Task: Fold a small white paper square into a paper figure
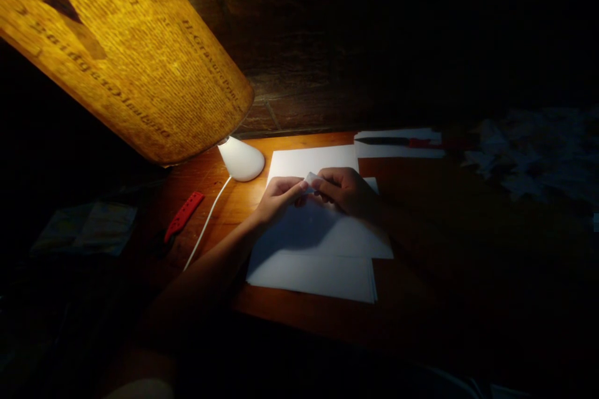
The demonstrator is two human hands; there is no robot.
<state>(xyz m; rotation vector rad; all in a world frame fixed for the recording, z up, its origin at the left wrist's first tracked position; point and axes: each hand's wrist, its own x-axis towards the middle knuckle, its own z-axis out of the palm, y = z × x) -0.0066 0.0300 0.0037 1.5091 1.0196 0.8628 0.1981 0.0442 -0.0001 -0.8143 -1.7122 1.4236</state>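
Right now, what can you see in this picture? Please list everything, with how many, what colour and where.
Lampshade: 1, printed yellow-brown, upper left
Lamp base: 1, white, below the shade
Cord: 1, white, beside the base
Wall: 1, dark brown, behind
Table: 1, brown, middle
Red tool: 1, red, left of the cord
Paper sheets: several, white, table centre
Back papers: several, white, near the wall
Long tool: 1, black and red, on the back papers
Heap: uncountable pieces, pale, far right
Dim flat items: count unclear, pale, far left
Folded paper: 1, white, above the sheets
Left hand: 1, bare, holding the folded paper
Right hand: 1, bare, holding it too
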